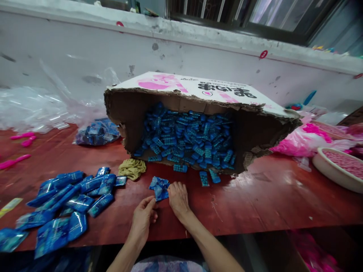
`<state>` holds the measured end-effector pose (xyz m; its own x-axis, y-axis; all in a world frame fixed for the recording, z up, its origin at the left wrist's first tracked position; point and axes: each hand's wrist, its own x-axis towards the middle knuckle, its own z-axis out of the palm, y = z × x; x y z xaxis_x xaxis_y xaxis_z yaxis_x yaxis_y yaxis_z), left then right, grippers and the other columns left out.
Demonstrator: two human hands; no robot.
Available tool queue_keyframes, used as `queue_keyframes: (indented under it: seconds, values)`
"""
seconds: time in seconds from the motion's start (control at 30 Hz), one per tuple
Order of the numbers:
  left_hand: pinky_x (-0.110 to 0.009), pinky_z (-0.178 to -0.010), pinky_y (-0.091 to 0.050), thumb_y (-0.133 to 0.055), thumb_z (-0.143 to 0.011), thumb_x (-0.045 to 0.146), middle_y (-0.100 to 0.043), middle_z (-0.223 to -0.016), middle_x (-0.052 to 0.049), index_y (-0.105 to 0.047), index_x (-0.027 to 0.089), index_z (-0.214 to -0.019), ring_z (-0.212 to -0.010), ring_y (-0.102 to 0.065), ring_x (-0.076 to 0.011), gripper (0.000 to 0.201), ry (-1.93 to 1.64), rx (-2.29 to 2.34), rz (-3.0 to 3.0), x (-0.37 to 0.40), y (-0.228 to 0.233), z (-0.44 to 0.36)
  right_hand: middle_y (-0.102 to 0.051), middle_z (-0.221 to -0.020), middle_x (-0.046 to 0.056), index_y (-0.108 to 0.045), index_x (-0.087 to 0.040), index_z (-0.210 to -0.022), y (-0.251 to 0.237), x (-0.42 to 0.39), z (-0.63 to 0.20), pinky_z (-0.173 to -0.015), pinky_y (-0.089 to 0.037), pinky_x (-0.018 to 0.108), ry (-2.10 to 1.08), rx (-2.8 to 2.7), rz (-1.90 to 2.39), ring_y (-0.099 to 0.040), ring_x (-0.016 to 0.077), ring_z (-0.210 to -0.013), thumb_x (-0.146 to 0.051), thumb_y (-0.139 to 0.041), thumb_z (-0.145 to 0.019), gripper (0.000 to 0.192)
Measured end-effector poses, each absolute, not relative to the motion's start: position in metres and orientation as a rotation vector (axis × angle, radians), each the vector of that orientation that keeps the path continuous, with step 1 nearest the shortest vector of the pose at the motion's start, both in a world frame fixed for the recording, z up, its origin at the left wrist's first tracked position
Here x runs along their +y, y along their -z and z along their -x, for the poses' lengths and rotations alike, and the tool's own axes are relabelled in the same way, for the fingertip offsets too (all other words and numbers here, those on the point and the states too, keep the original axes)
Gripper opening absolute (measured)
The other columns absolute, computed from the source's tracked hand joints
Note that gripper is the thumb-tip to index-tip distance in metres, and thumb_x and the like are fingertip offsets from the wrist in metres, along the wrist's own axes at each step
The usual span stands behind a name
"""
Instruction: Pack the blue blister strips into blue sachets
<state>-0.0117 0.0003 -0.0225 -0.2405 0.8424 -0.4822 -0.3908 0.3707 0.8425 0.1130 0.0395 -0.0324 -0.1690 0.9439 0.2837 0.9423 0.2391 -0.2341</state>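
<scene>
A crinkled blue plastic packet lies on the red table in front of me, between my two hands. The thumb and forefinger of my left hand are pinched at its lower edge. My right hand is curled, palm down, with its fingertips at the packet's right edge; the thumb is mostly hidden. Just beyond, a torn cardboard box lies on its side, its open end towards me. Many small blue packets are heaped inside it, and several have slid out to its front lip.
A pile of larger, filled blue packets covers the table's left. A yellowish rag lies beside the box. Behind are a clear bag of blue pieces and plastic sheeting. A bowl of pink pieces stands right.
</scene>
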Motion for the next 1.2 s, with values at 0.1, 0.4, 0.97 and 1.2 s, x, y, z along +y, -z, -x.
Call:
queue_keyframes:
  seconds: [0.1,0.4,0.97,1.2]
  values:
    - [-0.017,-0.033,-0.030,-0.072,-0.055,0.033,-0.057,-0.056,0.004,-0.051,0.015,-0.092,-0.036,-0.047,-0.0065,0.046,-1.223,1.387,-0.411,-0.001,0.019,0.006,-0.058,-0.078,0.004,-0.056,-0.019,-0.076,0.021,0.029,-0.115,-0.070,-0.032,0.031,0.013,-2.127,1.721,-0.049,0.0193,-0.076,-0.017,-0.044,-0.086,0.016]
    - [-0.019,-0.041,-0.036,-0.073,-0.052,0.034,-0.060,-0.053,-0.001,-0.062,0.011,-0.067,-0.045,-0.051,-0.0092,0.029,-1.215,1.239,-0.516,0.002,0.017,-0.005,-0.058,-0.096,0.006,-0.054,-0.018,-0.106,0.007,0.006,-0.121,-0.070,-0.043,0.027,-0.817,-1.495,1.403,-0.054,0.0166,-0.080,-0.023,-0.056,-0.076,0.030]
    - [-0.020,-0.038,-0.037,-0.074,-0.050,0.034,-0.054,-0.042,0.004,-0.060,0.012,-0.059,-0.037,-0.047,-0.0083,0.028,-1.210,1.247,-0.424,0.012,0.024,-0.026,-0.055,-0.060,0.000,-0.044,-0.021,-0.066,0.024,0.005,-0.107,-0.053,-0.038,0.023,-0.606,-1.462,1.650,-0.053,0.0153,-0.055,-0.028,-0.037,-0.085,0.022]
    - [-0.018,-0.035,-0.035,-0.076,-0.052,0.030,-0.060,-0.049,-0.001,-0.059,0.012,-0.063,-0.038,-0.049,-0.0079,0.027,-1.009,1.046,-0.393,0.008,0.013,-0.007,-0.059,-0.068,-0.001,-0.054,-0.021,-0.068,-0.002,0.018,-0.150,-0.057,-0.038,0.021,-0.474,-1.782,1.728,-0.057,0.0130,-0.064,-0.034,-0.042,-0.087,0.026]
